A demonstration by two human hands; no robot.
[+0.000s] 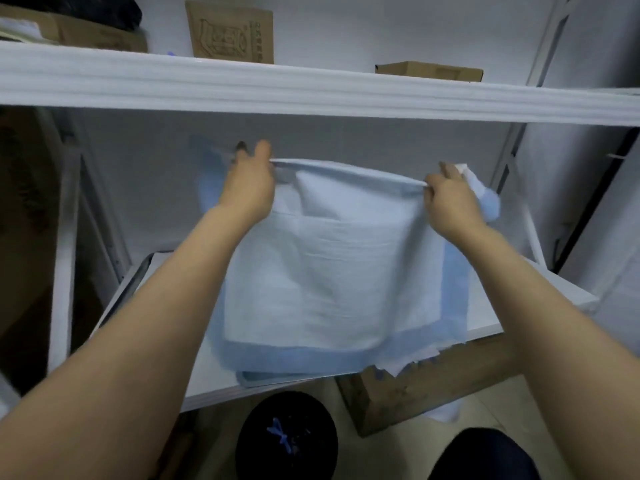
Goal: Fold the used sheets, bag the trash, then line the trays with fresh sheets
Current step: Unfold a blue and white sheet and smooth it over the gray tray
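Left hand (247,188) and right hand (450,199), apart, each pinch the sheet's (332,271) top edge at frame centre; tray (138,275) beneath mostly hidden, fingertips obscured.

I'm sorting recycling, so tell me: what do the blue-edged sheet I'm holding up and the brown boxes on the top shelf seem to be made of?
The sheet: likely a disposable absorbent pad, matte soft white padding on thin blue film; it drapes and creases, and the border looks slightly translucent. The boxes: plain matte brown cardboard, going by the folded flaps and printed face.
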